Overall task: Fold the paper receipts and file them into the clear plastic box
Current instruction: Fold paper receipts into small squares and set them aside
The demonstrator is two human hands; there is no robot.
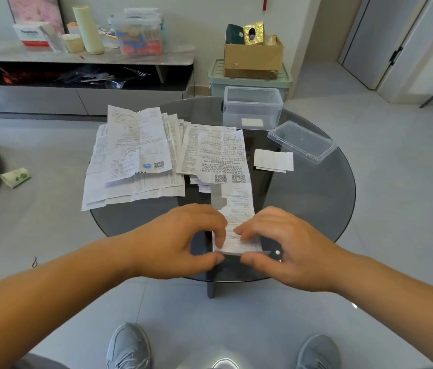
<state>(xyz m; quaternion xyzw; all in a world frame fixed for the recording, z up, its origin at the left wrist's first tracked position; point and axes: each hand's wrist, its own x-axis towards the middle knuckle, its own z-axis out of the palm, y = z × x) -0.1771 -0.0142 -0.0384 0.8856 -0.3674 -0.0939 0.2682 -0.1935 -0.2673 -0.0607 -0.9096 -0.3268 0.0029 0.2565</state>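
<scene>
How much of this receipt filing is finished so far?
Barely begun. The clear plastic box stands open, its lid beside it, with what looks like one folded slip inside; a second folded receipt lies on the table nearby. In hand: the left hand and right hand pinch the near end of a long receipt, creasing it. Still to do: the far-left pile and the middle pile of unfolded receipts.

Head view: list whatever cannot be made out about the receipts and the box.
Head view:
Receipt: near end covered by the left hand and right hand pinching it; fold progress unclear.
Receipt pile: lower sheets buried under top ones; count unknowable, print too small.
Clear plastic box: white patch behind its front wall, label or paper unclear.
</scene>
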